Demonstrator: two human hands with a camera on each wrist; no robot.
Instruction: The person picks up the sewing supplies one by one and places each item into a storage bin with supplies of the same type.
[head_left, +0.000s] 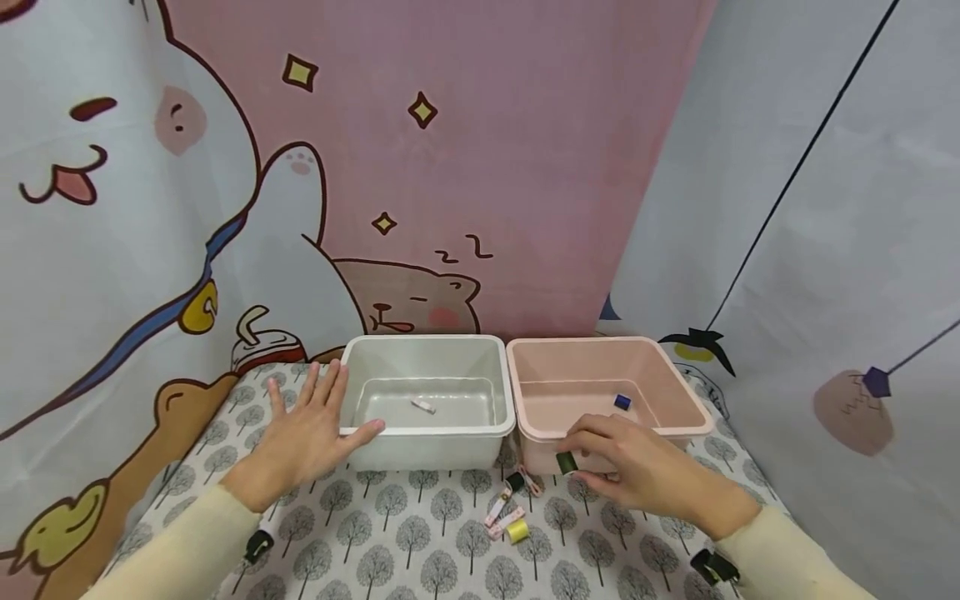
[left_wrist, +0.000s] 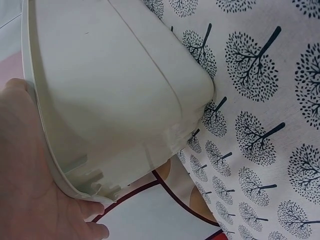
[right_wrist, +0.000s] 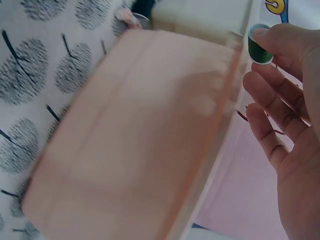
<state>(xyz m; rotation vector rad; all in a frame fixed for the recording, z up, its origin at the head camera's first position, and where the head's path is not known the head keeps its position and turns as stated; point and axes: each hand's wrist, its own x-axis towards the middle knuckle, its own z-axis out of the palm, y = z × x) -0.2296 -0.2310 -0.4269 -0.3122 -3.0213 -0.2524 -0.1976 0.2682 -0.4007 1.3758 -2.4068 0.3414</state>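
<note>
Between thumb and fingers my right hand (head_left: 637,467) pinches a green thread spool (right_wrist: 260,47), held at the front rim of the pink bin (head_left: 697,421). A blue spool (head_left: 622,402) lies inside that bin. My left hand (head_left: 307,425) has its fingers spread and rests at the left rim of the white bin (head_left: 431,450). Inside the white bin is a small pale strip (head_left: 423,406). On the cloth between the hands lie a yellow spool (head_left: 517,531), a dark spool (head_left: 514,482) and a pink-and-white folded tape (head_left: 498,507).
The two bins stand side by side on a cloth (head_left: 390,558) printed with trees. A pink cartoon curtain (head_left: 525,167) hangs close behind them, and a white one (head_left: 825,250) is at the right.
</note>
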